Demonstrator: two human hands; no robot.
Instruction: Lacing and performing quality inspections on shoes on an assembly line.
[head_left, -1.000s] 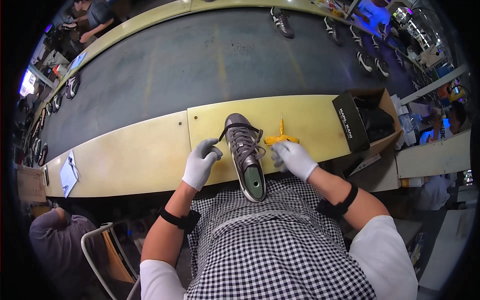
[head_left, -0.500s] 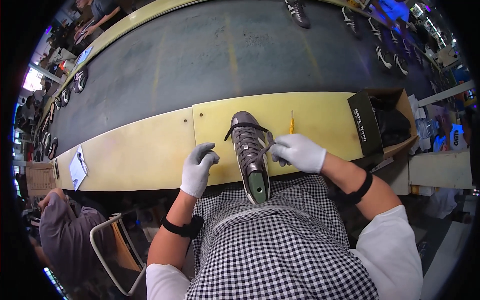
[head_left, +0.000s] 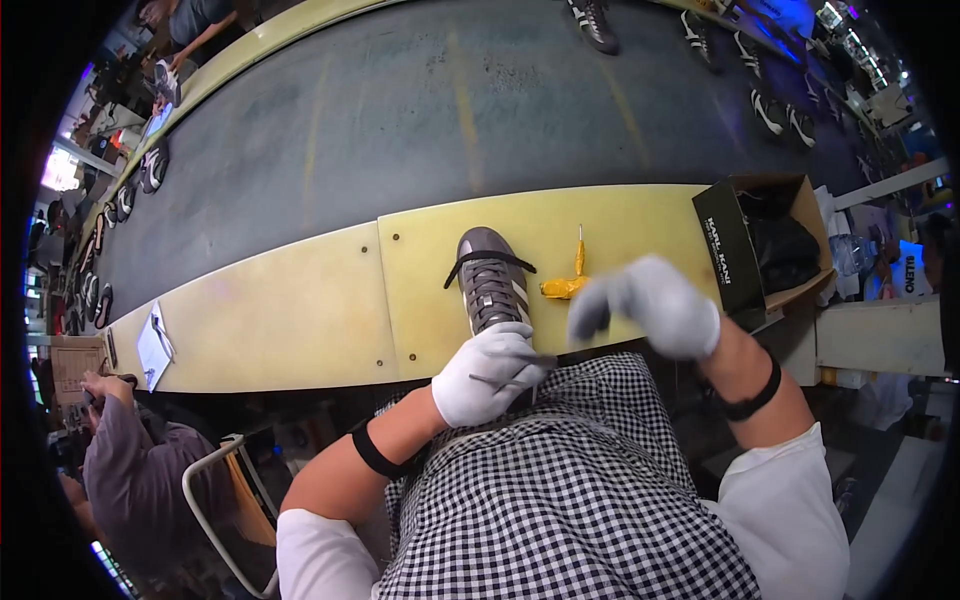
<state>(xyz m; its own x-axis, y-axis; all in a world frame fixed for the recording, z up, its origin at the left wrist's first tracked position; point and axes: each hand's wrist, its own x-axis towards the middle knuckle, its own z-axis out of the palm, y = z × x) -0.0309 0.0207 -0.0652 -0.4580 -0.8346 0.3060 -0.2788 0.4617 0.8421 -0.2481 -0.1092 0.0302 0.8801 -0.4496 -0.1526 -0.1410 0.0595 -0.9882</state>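
A grey sneaker with pale side stripes lies lengthwise on the yellow table, toe pointing away from me. A black strip of lace crosses its toe end, both tips sticking out. My left hand, in a white glove with grey fingertips, curls over the ankle end and covers the heel. A dark lace end shows across its closed fingers. My gloved right hand is off the shoe, to its right, smeared by motion, so its fingers are hard to read. Between shoe and right hand lies a yellow-handled tool with a thin metal shaft.
An open shoebox with dark contents stands at the table's right end. A clipboard lies at the left end. Beyond the table runs a wide dark belt, with more sneakers along it. Other people work at far left and near left.
My left hand moved right onto the shoe's ankle end, its fingers closing. My right hand left the lace and swung right, uncovering the tool's yellow handle.
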